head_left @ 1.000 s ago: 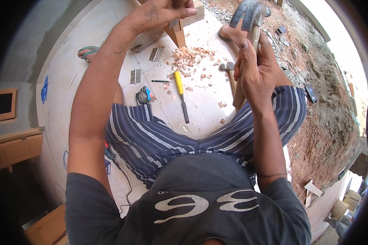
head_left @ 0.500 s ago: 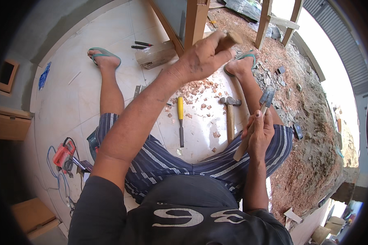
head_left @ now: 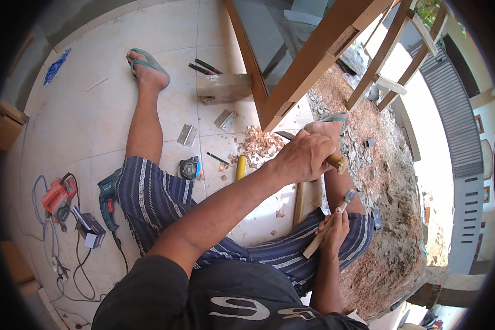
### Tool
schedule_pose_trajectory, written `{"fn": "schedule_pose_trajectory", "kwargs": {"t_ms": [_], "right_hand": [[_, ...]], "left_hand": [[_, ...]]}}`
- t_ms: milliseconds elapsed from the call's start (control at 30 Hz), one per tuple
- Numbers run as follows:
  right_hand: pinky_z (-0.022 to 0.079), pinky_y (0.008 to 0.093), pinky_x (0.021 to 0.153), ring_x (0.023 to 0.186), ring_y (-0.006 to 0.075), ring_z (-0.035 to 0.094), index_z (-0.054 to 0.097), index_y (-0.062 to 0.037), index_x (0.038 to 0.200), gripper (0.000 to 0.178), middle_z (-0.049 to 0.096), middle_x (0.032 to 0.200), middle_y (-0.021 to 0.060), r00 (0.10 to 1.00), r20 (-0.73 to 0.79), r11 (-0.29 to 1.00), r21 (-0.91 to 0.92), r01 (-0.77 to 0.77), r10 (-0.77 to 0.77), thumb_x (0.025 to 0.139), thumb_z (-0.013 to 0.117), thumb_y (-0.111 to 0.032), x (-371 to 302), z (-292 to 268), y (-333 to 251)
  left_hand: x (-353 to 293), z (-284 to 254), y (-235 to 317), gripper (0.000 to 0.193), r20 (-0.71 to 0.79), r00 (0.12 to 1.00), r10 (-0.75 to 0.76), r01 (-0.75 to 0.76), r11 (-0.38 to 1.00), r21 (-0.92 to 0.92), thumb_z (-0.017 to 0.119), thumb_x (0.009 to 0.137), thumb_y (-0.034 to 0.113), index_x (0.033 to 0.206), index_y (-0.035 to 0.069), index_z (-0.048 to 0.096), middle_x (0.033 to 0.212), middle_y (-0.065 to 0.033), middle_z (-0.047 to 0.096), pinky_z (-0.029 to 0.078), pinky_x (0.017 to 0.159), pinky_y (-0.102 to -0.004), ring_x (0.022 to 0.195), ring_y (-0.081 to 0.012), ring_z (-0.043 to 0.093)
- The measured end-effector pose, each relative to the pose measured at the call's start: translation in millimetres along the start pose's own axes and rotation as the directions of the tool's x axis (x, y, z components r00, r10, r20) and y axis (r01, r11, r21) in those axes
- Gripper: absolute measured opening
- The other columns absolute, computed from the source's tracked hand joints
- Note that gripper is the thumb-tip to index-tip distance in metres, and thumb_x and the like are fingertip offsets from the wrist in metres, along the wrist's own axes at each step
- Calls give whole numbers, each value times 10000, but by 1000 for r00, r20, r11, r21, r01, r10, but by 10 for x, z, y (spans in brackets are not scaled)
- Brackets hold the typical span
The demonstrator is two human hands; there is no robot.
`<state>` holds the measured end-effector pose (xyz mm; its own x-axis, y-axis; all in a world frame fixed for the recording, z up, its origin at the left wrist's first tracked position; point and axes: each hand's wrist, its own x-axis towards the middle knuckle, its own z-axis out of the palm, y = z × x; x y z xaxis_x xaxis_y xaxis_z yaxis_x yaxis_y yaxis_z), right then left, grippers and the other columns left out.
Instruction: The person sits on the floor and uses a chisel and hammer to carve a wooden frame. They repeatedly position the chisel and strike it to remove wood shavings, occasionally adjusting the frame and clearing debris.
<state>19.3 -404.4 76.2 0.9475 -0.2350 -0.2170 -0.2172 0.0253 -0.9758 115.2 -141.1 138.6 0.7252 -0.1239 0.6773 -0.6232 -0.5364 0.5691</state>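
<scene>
Head view, looking down over my lap: my left hand [head_left: 302, 157] is closed around a chisel [head_left: 319, 153], its wooden handle end poking out of my fist toward three o'clock and its dark blade showing at about ten o'clock from my knuckles. So the chisel's long axis runs roughly from four o'clock up to ten o'clock, the blade end aimed at the foot of the slanted wooden frame [head_left: 308, 71], where a heap of wood chips [head_left: 257, 144] lies on the tiled floor [head_left: 93, 121].

My right hand [head_left: 333, 231] sits at about five o'clock from the left one, well apart and nearer my body, wrapped around the pale handle of a hammer [head_left: 329, 224]. That handle runs from seven o'clock up to one o'clock, with the small metal head at the top, pointing toward the chisel's handle end. The right hand is the one nearer that end; the strike line goes up toward eleven o'clock.

I cannot see where the blade tip meets the wood: my fingers cover most of the blade, and whether it touches the frame I cannot tell. My left foot [head_left: 327, 127] is partly behind my hand. A second long wooden handle [head_left: 299, 202] lies on the floor between my legs, its head hidden under my forearm. A yellow-handled tool [head_left: 240, 168] is also half covered by my arm. Far out at nine o'clock, a tape measure [head_left: 190, 168] and two power tools [head_left: 82, 201] are not near either hand.
</scene>
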Motion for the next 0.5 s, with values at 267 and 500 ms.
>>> {"fn": "schedule_pose_trajectory", "kwargs": {"t_ms": [267, 500], "right_hand": [[434, 273, 378, 440, 124, 525, 560, -55, 1413, 384, 555, 720, 34, 1000, -23, 999, -32, -2, 2, 1095, 580, -270, 66, 168, 63], [415, 260, 380, 431, 115, 511, 566, -30, 1398, 366, 537, 670, 26, 1000, -16, 999, -30, 21, -21, 1095, 581, -236, 98, 171, 89]], "left_hand": [[136, 65, -238, 467, -198, 978, 71, -68, 997, 21, 720, 956, 454, 669, 155, 506, 661, -21, 548, 361, 742, -399, 710, -226, 621], [183, 2, -231, 460, -218, 973, 81, -72, 996, 47, 745, 956, 408, 650, 162, 503, 664, -9, 559, 370, 750, -387, 691, -205, 618]]}}
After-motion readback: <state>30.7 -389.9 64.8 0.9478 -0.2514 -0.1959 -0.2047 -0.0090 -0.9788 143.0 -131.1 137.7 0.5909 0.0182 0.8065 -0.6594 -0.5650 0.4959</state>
